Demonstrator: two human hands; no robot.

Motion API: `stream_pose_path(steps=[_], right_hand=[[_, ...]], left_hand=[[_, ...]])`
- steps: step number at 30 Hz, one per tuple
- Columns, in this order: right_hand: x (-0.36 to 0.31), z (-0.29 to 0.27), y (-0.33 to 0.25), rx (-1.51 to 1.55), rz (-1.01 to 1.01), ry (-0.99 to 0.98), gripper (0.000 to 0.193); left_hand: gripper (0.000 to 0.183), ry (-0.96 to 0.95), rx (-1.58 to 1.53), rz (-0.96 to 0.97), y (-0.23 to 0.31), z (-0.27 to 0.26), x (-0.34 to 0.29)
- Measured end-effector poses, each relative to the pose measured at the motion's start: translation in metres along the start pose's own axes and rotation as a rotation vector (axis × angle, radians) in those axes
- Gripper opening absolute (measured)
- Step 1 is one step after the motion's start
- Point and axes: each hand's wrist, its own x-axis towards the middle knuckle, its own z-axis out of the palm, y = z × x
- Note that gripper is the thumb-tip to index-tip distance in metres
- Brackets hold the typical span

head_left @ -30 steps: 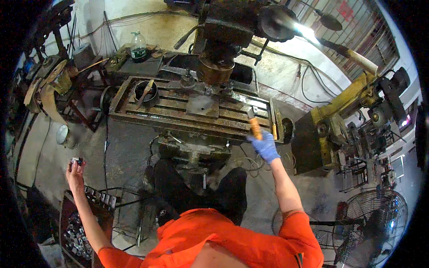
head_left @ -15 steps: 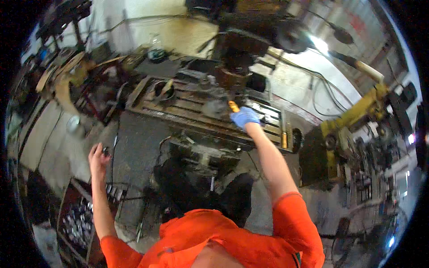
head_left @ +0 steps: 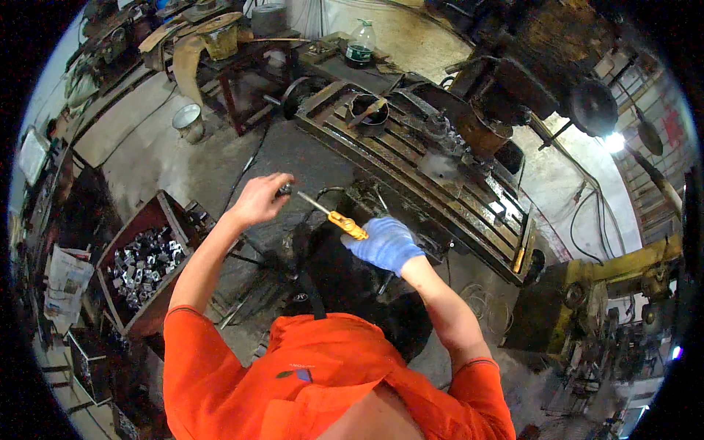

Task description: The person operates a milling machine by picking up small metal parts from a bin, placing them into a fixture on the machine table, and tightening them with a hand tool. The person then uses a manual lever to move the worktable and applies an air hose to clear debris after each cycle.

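Note:
My right hand (head_left: 385, 244), in a blue glove, grips the yellow handle of a screwdriver (head_left: 339, 221). Its metal shaft points left to a small dark metal part (head_left: 284, 191) pinched in the fingers of my bare left hand (head_left: 260, 198). Both hands are held close together in front of my chest, above the dark base of a milling machine. The slotted machine table (head_left: 411, 172) lies just beyond them.
A red-brown crate of small metal parts (head_left: 143, 260) sits at lower left. A dark bowl (head_left: 367, 114) rests on the machine table, a plastic bottle (head_left: 361, 44) beyond it. A metal bucket (head_left: 187, 121) stands on the floor. A yellow machine (head_left: 616, 271) is at right.
My right hand has pulled the screwdriver back from the machine table toward my body. My left hand has come up from the crate side with the small part and met the tool's tip.

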Motion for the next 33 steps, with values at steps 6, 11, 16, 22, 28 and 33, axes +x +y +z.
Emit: stream_pose_path(steps=[6, 11, 16, 22, 28, 33], right_hand=[[0.017, 0.008, -0.009, 0.022, -0.001, -0.069, 0.057], [0.019, 0.019, 0.003, 0.08, -0.008, -0.047, 0.054], [0.018, 0.02, 0.017, 0.115, 0.029, -0.071, 0.057], [-0.004, 0.02, 0.045, 0.188, -0.003, -0.074, 0.058], [-0.055, 0.011, 0.092, 0.137, 0.051, 0.035, 0.054], [-0.083, -0.008, 0.161, 0.117, 0.332, 0.212, 0.051]], left_hand=[[0.028, -0.022, -0.112, -0.016, -0.009, 0.001, -0.013], [0.032, -0.029, -0.347, -0.117, -0.012, 0.009, -0.006], [0.035, -0.127, -0.445, -0.21, -0.007, 0.016, 0.001], [0.032, -0.171, -0.58, -0.179, 0.004, 0.03, 0.028], [0.02, -0.188, -0.752, -0.284, 0.032, 0.069, 0.095], [0.024, -0.268, -0.455, 0.0, 0.076, 0.113, 0.18]])
